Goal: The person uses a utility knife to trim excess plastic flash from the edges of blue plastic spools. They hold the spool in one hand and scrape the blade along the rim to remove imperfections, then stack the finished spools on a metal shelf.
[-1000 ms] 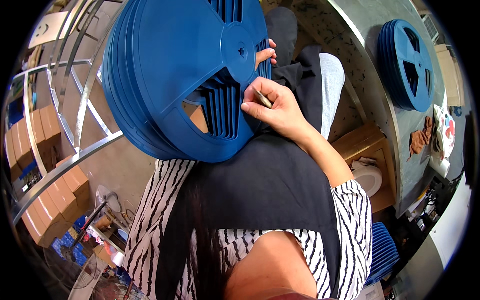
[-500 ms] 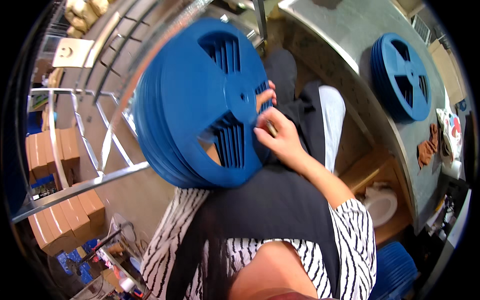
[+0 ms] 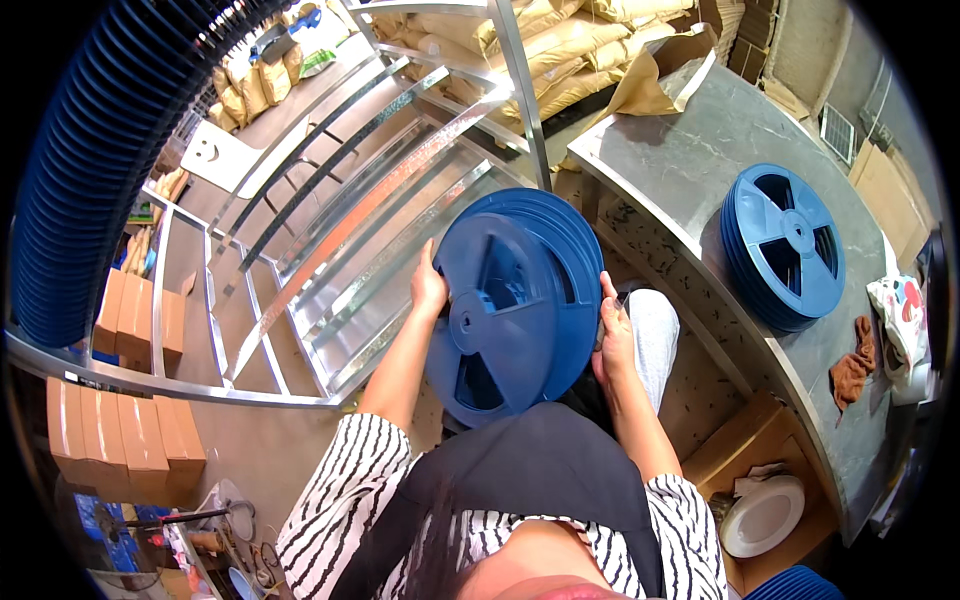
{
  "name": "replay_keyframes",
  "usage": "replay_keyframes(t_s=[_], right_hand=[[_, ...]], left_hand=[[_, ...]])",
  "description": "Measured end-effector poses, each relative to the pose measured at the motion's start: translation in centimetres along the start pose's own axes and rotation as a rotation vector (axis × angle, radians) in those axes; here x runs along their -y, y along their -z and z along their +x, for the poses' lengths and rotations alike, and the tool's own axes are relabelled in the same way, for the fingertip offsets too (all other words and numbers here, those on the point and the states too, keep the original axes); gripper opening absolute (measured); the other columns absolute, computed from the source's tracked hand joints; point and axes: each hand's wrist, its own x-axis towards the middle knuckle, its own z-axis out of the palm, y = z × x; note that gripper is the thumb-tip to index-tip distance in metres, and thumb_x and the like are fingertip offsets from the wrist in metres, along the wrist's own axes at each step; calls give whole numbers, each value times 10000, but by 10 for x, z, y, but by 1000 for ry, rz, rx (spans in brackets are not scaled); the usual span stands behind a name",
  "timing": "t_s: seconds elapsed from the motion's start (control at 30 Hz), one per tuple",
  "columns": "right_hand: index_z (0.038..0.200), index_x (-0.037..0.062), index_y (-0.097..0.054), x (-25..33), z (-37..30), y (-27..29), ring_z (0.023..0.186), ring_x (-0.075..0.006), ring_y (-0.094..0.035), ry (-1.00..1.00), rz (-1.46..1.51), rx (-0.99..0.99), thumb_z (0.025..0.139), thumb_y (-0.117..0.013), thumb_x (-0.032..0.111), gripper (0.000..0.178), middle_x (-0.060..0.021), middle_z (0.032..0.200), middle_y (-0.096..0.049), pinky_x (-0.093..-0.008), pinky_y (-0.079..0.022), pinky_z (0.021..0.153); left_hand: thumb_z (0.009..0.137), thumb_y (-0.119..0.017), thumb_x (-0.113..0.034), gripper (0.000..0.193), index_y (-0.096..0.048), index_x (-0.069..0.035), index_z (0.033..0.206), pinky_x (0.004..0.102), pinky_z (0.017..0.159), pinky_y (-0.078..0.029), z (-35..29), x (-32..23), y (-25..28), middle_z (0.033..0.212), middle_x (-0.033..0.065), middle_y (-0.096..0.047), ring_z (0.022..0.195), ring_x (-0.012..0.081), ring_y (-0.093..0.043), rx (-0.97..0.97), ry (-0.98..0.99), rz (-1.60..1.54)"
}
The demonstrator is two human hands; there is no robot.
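Note:
A stack of blue plastic reel discs (image 3: pixel 585 245), round with cut-out windows and a hub hole, rests upright at my lap. Its front disc (image 3: pixel 465 355) is shifted left and stands at an angle to the ones behind it. My left hand (image 3: pixel 430 288) grips the left side of this front disc, fingers behind its rim. My right hand (image 3: pixel 614 338) is closed around the right edge of the stack. A small dark, shiny thing shows by the right fingers, too small to name.
A metal rack (image 3: pixel 325 385) stands at the left, with a long stack of blue discs (image 3: pixel 90 150) above. On the grey table (image 3: pixel 650 170) at the right lie another blue disc stack (image 3: pixel 790 240) and a brown cloth (image 3: pixel 853 365). Below is an open carton (image 3: pixel 745 430).
The disc stack has been lowered and now sits farther from the head. My left hand has come to its left side, my right hand to its edge. The front disc has separated sideways.

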Motion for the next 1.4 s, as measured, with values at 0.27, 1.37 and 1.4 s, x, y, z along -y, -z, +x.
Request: replay_keyframes(t_s=[0.27,1.37,1.4], right_hand=[[1446,55,-364,-12,23,66,1228,-215,-499,-79,-58,-143,1035,-360,360,512,-104,1408,-472,-357,-413,1031],[1229,113,-595,31,100,87,1047,-271,-617,-280,-120,-5,900,-540,568,564,-82,1150,-651,-468,-486,937],[1164,143,-627,32,107,119,975,-236,-634,-310,-15,8,901,-561,539,480,-24,1015,-669,-457,-507,885]], left_hand=[[597,-838,-269,1227,-62,-85,1530,389,936,-461,13,-72,39,1237,278,-561,1148,339,-563,542,88,146],[729,-783,-169,902,-278,38,1447,534,1027,-419,-76,-152,59,1319,291,-500,1183,413,-547,1669,172,-1720],[723,-786,-180,930,-256,26,1460,527,1036,-412,-73,-167,51,1326,290,-494,1194,408,-540,1846,165,-1657]])
